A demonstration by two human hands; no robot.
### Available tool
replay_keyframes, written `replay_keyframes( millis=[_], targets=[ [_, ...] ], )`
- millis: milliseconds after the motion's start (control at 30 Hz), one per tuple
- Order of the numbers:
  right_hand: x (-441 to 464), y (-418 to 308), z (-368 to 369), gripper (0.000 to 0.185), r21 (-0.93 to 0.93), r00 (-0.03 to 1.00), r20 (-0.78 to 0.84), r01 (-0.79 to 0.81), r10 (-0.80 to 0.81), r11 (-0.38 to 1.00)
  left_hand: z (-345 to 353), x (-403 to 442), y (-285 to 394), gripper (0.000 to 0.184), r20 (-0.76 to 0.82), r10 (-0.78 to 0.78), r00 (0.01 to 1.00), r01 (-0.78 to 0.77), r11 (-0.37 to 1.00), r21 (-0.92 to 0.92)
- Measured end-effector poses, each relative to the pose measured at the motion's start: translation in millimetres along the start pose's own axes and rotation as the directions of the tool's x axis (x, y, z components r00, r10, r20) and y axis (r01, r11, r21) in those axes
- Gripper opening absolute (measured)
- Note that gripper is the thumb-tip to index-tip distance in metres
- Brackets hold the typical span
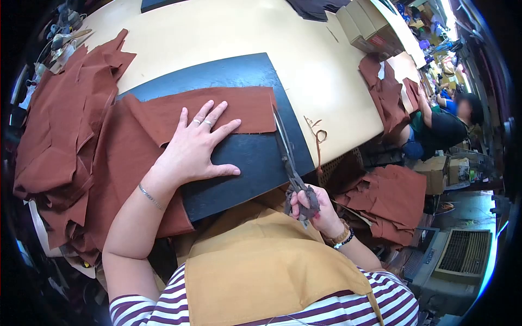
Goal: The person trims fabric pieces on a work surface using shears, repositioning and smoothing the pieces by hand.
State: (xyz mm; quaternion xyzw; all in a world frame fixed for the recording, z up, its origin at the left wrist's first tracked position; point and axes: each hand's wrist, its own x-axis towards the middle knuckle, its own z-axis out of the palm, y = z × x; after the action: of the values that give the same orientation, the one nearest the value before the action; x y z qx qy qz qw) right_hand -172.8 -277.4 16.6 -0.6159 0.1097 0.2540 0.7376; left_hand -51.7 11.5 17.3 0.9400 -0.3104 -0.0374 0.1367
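My left hand (204, 141) lies spread on the rust-brown cloth (244, 108) and the black board (239, 157), fingers apart and two rings showing. The cloth's right end reaches close to the board's right edge. In my right hand (312, 209) are scissors (285, 149) with grey cloth wrapped round the handles. Their long blades point away from me, along the cut end of the cloth. How far the blades are parted is hard to tell.
A large pile of rust-brown cloth (60, 130) covers the left side. Thin scraps (319, 136) lie on the cream table (217, 32). More cloth (386, 201) is at the right, below the table edge. Cardboard boxes (370, 27) and a seated person (440, 122) are farther right.
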Motion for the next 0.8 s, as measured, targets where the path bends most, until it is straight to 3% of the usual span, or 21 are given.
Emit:
replay_keyframes(
  millis=[167, 367, 567, 800],
  targets=[
    [10, 3, 0, 0.016, 0.121, 0.999, -0.011, 0.034, -0.033, 0.992, 1, -1, 5, 0.093, 0.019, 0.032, 0.999, -0.031, 0.999, -0.016],
    [3, 8, -2, 0.016, -0.002, 1.000, -0.010, 0.029, -0.029, 1.000, 1, -1, 4, 0.094, 0.010, 0.022, 1.000, -0.022, 1.000, -0.012],
    [12, 2, 3, 0.020, 0.136, 0.997, -0.040, 0.070, -0.065, 0.988, -1, -2, 9, 0.093, 0.013, 0.066, 0.998, -0.065, 0.997, -0.046],
    [10, 8, -1, 0.024, 0.066, 0.998, -0.028, 0.056, -0.054, 0.996, 2, -2, 8, 0.093, -0.011, 0.068, 0.998, -0.068, 0.997, -0.040]
  ],
)
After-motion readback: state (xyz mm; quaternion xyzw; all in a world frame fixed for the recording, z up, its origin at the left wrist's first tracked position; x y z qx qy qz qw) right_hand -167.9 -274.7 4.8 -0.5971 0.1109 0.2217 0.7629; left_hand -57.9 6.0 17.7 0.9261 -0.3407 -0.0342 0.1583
